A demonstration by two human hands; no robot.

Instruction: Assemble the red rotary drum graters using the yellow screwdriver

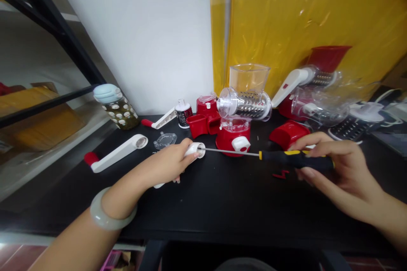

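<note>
My left hand (170,161) is closed around a white crank handle (199,150), its round hollow end turned to the right. In my right hand (341,169) is a black and yellow screwdriver (295,159), held by its grip with the thumb below and fingers above. The screwdriver's long shaft lies nearly level, and its tip reaches into the crank's round end. Whether it touches a screw inside cannot be seen. A small red clip-like part (281,174) rests on the table under the screwdriver grip. Left of my hands lies another white crank with a red knob (119,154).
Behind stand a red-based rotary grater (244,106), a second grater (318,89), red parts (203,118), a drum (183,113) and a clear plate (165,139). A blue-lidded bottle (116,106) is back left. The black table (222,207) ends at a front edge.
</note>
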